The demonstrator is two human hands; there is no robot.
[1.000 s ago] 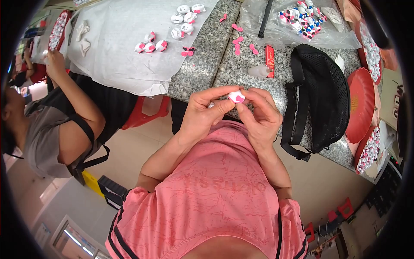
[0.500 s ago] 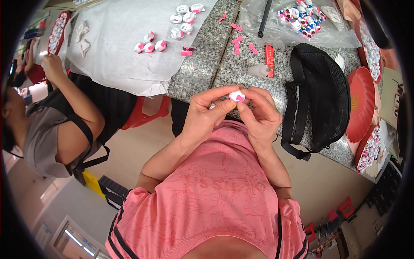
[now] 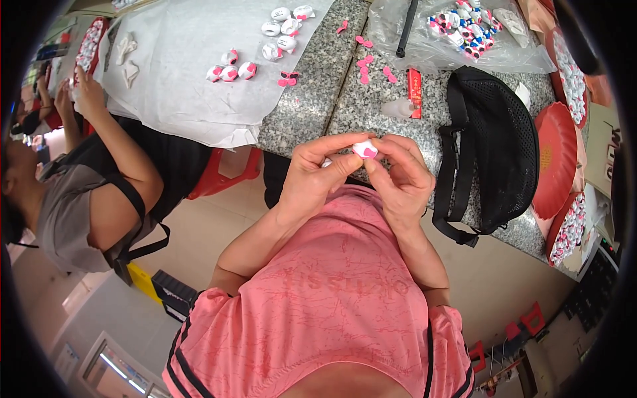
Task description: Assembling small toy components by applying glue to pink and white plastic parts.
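Both hands meet in front of my chest at the counter's edge. Between their fingertips is a small white oval piece (image 3: 365, 150) with a pink bow-shaped part on its near face. My left hand (image 3: 310, 174) pinches it from the left, and a second small white bit (image 3: 326, 162) shows among its curled fingers. My right hand (image 3: 403, 174) grips the same piece from the right with thumb and fingers. Beyond them, loose pink bow-shaped pieces (image 3: 365, 61) lie on the granite counter (image 3: 306, 99). White oval pieces (image 3: 286, 44), some with pink parts, sit on a white sheet (image 3: 192, 109).
A black mesh bag (image 3: 494, 149) lies right of my hands, beside a red fluted tray (image 3: 556, 159). Behind it are a red packet (image 3: 415, 93), a small translucent bottle (image 3: 397, 108) and a plastic bag (image 3: 464, 56) of colourful pieces. A co-worker (image 3: 86, 205) sits at left near a red stool (image 3: 225, 174).
My hands and the white piece stay almost still. At the left, the co-worker's raised hand has shifted and another hand now shows beside it.
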